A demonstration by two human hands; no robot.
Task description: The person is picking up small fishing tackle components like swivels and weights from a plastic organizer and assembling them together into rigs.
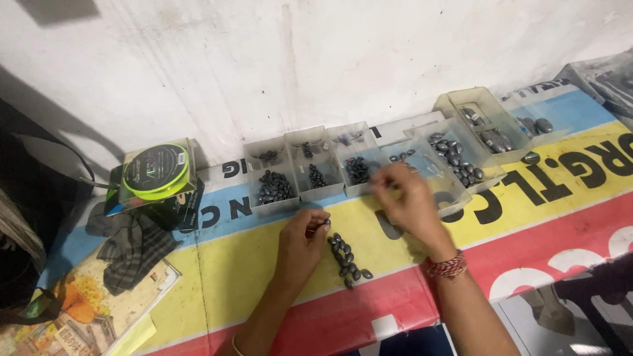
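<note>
Here I am pinching one small dark sinker [325, 223] between the thumb and fingers of my left hand [300, 247], which is curling closed around it just left of the loose cluster of sinkers [347, 258] lying on the yellow band of the banner [231, 264]. My right hand [407, 201] is reaching to the far side, its fingers bunching together at the near edge of a clear tray [422, 168]; it is blurring, so I cannot tell whether it is holding anything. A red thread bracelet [446, 266] is sitting on that wrist.

Between my two hands the cluster is lying in open room, with bare yellow to its left and bare red on the near side. Along the far edge, against the white wall [330, 59], a row of clear trays [310, 168] is standing side by side, each holding dark sinkers. Farther left a spool of green line [157, 171] is resting in its box, with a dark checked cloth [132, 247] lying just near of it.
</note>
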